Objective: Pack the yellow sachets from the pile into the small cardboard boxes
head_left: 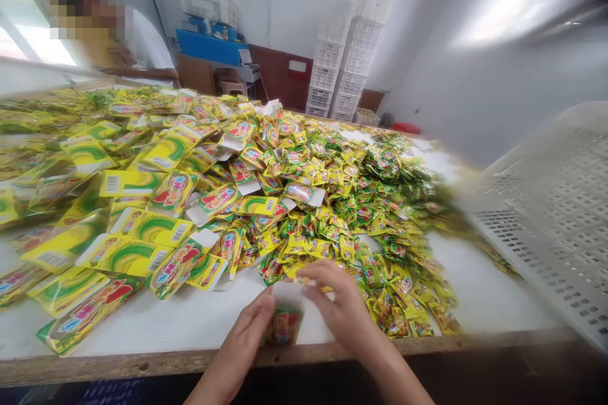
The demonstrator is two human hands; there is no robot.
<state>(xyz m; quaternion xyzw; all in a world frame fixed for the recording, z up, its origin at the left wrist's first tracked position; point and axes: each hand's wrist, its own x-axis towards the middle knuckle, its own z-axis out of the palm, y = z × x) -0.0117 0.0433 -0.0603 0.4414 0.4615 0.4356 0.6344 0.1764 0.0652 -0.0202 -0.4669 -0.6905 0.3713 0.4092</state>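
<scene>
At desk (489, 304) edge: open carton (286, 324) gripped in left hand (247, 332); right hand (342, 307) alongside, hold unclear; sachets (332, 228) beyond; crates (327, 73) by wall (285, 9).

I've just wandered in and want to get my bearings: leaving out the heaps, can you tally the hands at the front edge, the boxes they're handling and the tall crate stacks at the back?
Hands (left hand, right hand): 2
Box between them: 1
Tall crate stacks: 2
Total: 5
</scene>
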